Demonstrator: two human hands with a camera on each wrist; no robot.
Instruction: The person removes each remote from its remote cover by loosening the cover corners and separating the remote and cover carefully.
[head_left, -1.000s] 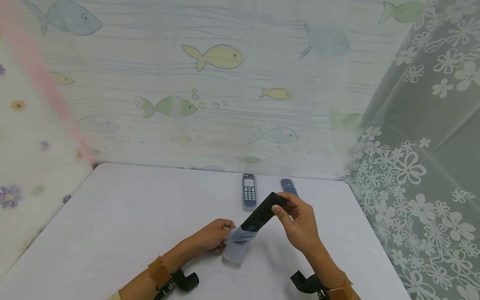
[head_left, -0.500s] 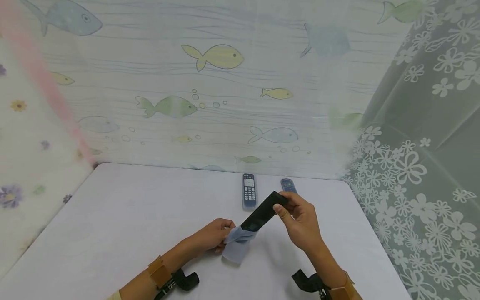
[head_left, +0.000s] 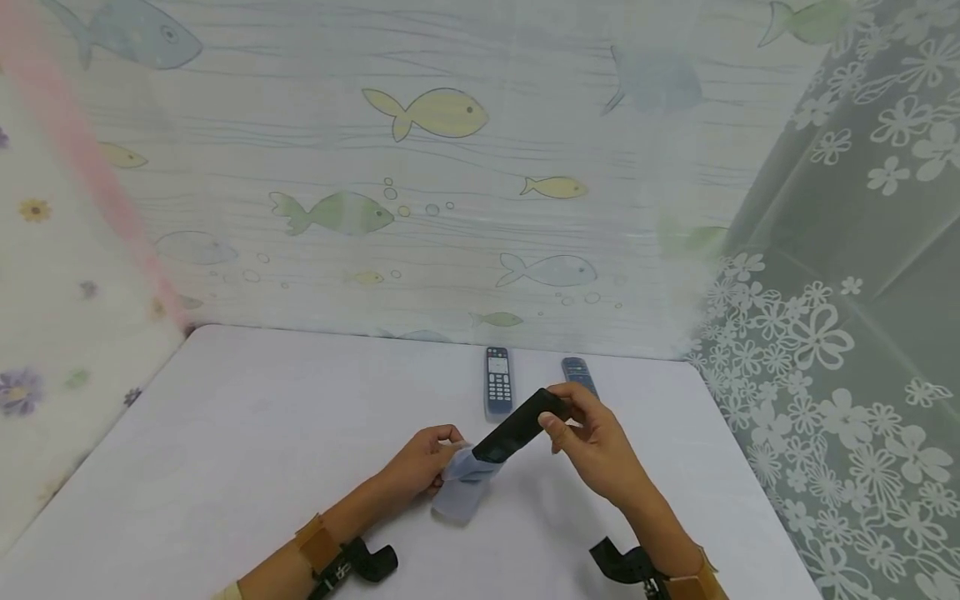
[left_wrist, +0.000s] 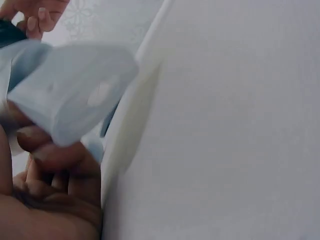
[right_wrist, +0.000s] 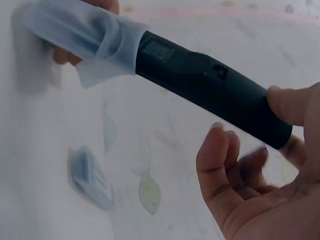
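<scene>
A black remote control (head_left: 517, 427) slants up to the right above the table, its lower end inside a translucent bluish soft sleeve (head_left: 459, 492). With thumb and fingers my right hand (head_left: 600, 442) pinches the remote's bare upper end. My left hand (head_left: 416, 468) holds the sleeve by its bunched edge near the opening. In the right wrist view the bare back of the remote (right_wrist: 200, 85) shows a printed label, and the sleeve (right_wrist: 85, 35) is folded and wrinkled around the other end. The sleeve's closed end (left_wrist: 80, 90) hangs past my left fingers in the left wrist view.
Two more remotes in translucent covers lie at the back of the white table (head_left: 262, 417): one (head_left: 498, 383) straight behind the sleeve, one (head_left: 577, 373) partly hidden behind my right hand. Fish-print cloth (head_left: 450, 208) hangs behind the table, and a flowered grey curtain (head_left: 840, 400) at the right.
The remote and sleeve have shifted slightly left, together with both hands. The sleeve's folds around the remote look a little looser. The two remotes at the back have not moved.
</scene>
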